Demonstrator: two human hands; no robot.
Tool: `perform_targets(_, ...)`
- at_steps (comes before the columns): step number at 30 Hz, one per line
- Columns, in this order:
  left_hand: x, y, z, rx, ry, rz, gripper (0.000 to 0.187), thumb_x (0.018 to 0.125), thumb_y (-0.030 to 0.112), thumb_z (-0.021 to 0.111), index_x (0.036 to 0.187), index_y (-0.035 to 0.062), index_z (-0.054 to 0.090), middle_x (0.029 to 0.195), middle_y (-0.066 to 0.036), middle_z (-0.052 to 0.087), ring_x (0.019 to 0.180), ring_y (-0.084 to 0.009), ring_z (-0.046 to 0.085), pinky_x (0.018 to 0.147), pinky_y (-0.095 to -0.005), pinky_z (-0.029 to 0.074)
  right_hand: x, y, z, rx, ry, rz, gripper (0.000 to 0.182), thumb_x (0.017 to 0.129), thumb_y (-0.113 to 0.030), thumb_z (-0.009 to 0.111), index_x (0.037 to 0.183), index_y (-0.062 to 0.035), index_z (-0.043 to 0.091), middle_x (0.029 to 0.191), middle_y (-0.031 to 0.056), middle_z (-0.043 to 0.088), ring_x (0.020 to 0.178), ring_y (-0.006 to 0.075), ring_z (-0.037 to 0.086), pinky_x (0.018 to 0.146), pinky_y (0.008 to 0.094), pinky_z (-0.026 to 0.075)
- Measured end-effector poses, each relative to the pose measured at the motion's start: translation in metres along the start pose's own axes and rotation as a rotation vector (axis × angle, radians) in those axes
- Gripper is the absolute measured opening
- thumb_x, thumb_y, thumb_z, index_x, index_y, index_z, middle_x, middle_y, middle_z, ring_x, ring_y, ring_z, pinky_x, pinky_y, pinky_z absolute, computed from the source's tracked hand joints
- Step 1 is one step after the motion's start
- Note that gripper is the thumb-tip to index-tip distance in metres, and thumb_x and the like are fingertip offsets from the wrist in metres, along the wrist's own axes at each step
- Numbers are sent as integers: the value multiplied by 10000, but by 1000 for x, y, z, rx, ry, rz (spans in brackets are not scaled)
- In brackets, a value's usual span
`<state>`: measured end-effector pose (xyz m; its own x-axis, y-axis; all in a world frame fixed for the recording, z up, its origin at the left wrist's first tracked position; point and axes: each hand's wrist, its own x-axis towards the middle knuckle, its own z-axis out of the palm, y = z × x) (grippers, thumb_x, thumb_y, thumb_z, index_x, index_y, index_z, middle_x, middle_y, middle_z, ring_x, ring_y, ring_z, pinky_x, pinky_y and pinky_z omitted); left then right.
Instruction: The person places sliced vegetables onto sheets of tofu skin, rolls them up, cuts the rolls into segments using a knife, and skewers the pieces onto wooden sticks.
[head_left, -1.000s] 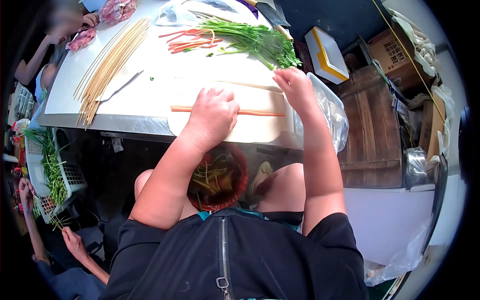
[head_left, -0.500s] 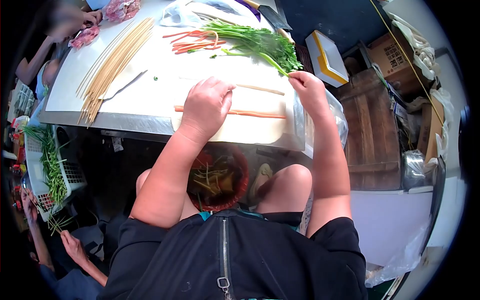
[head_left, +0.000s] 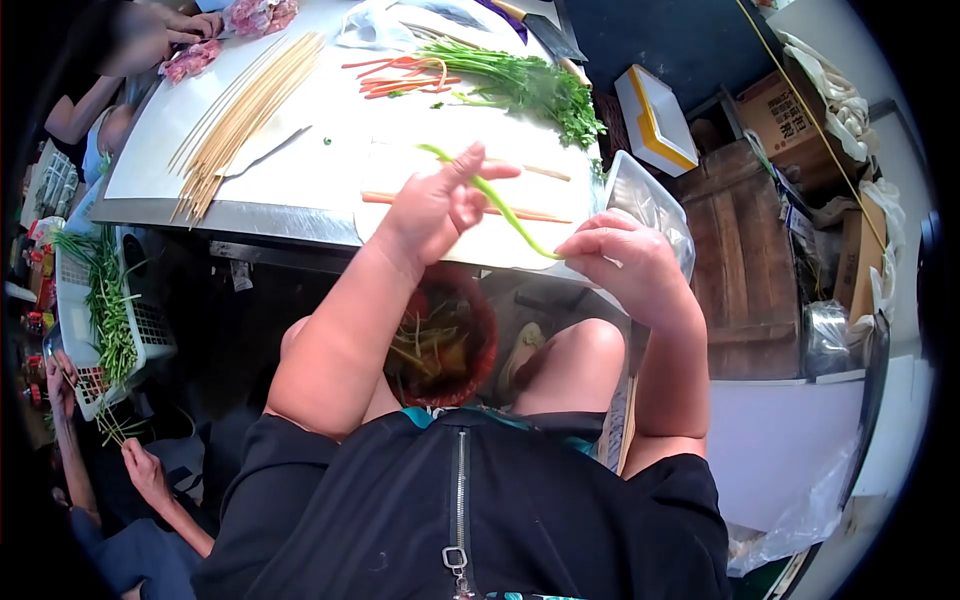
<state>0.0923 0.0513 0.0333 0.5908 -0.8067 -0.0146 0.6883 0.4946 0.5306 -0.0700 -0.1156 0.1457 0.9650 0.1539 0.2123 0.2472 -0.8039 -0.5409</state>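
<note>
My right hand (head_left: 625,255) pinches the lower end of a green celery stalk (head_left: 518,225) above the table's front edge. The stalk slants up to my left hand (head_left: 435,205), whose fingers are spread and lie against it without a visible grip. Below both hands is a pale cutting board (head_left: 470,250) with a long orange-red strip (head_left: 545,215) across it. Behind that strip lies a thin tan stick (head_left: 545,173). Leafy celery (head_left: 545,95) is heaped at the back right, beside more orange-red strips (head_left: 405,80).
Long thin sticks (head_left: 250,120) and a thin dark-edged blade (head_left: 268,150) lie left. A cleaver (head_left: 555,38) is at the back. Beneath the table stands a red basin (head_left: 483,345) with scraps. Other people's hands (head_left: 148,472) work at left, near a white basket (head_left: 150,325).
My right hand has drawn the celery stalk from the heap toward me, over the board. My left hand has lifted slightly and spread its fingers. The view has shifted a little.
</note>
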Motion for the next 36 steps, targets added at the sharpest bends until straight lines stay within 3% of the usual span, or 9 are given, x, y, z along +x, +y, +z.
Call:
perform_targets(5,-9,25,-14,300,201,147,343,966,181,602,1230,-31,549,972,-107,676,727,-72,629,662,-198,585,-7,51,9,104,150,317,132,879,-38,682,995,23,688,868,36,645,802,84,585,713,213,470)
perform_targets(8,-18,37,-16,574,297,146,302,928,130,654,1168,-43,594,946,-86,673,756,-86,638,684,-211,587,-2,92,35,206,270,385,121,868,-65,676,975,-18,706,846,62,678,755,135,626,691,275,498)
perform_targets(13,-26,47,-47,1178,419,194,223,836,25,726,1045,-30,671,901,-56,665,785,-104,631,678,-225,535,5,113,58,-127,261,207,125,837,-93,677,950,-52,713,857,103,667,816,254,640,745,344,507)
perform_targets(14,-27,46,-56,1328,436,252,212,804,109,748,991,19,707,863,-101,709,779,-183,675,738,-311,534,5,114,62,-102,246,241,121,828,-101,672,935,-66,717,854,114,650,851,303,623,774,369,501)
perform_targets(17,-39,55,-40,1673,470,241,190,787,152,750,946,51,724,842,-124,706,775,-229,677,742,-343,528,6,111,62,-220,237,152,117,835,-102,671,935,-66,718,856,112,649,854,294,626,774,363,500)
perform_targets(25,-44,72,-48,1795,656,358,150,866,126,657,950,10,701,936,-156,677,844,-289,656,781,-353,509,6,113,63,-186,219,163,113,822,-102,689,920,-71,737,871,97,649,849,277,621,777,353,503)
perform_targets(27,-37,58,-48,1852,541,788,141,897,94,576,955,57,699,957,-153,662,873,-326,632,793,-405,508,6,113,62,-252,225,102,112,819,-105,691,916,-75,739,873,89,648,875,277,613,797,354,499)
perform_targets(29,-28,39,-38,1844,249,985,178,891,80,541,1012,31,663,912,-148,646,917,-324,611,857,-402,489,5,107,60,-333,235,77,115,817,-107,692,917,-79,742,874,85,649,886,278,608,806,358,497)
perform_targets(36,-25,-1,-23,1949,-10,724,198,894,134,596,1044,25,664,969,-138,658,956,-315,599,920,-417,452,10,102,56,-359,184,145,135,826,-134,697,944,-92,747,896,93,656,896,287,601,815,379,494)
